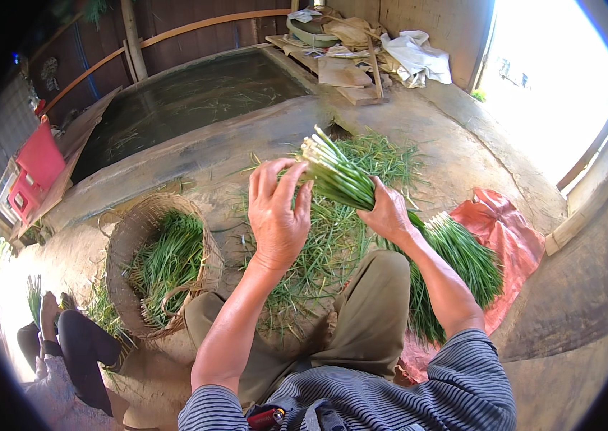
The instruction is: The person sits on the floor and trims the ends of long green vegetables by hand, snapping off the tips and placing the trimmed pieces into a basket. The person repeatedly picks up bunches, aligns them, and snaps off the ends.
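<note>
My right hand grips a bunch of thin green stalks with white root ends, perhaps garlic chives, held up in front of me with the white ends towards the upper left. Beside those white ends is my left hand, its fingers bent and spread; whether a fingertip touches a stalk I cannot tell. To my left a woven wicker basket lies tilted, with more green stalks inside. A large pile of stalks with aligned white ends rests on a red plastic sheet at my right.
Loose green leaves litter the floor between my legs and beyond. A concrete basin of dark water lies ahead. Boards and white sacking stand near the doorway. A pink plastic chair is far left; another person sits lower left, holding stalks.
</note>
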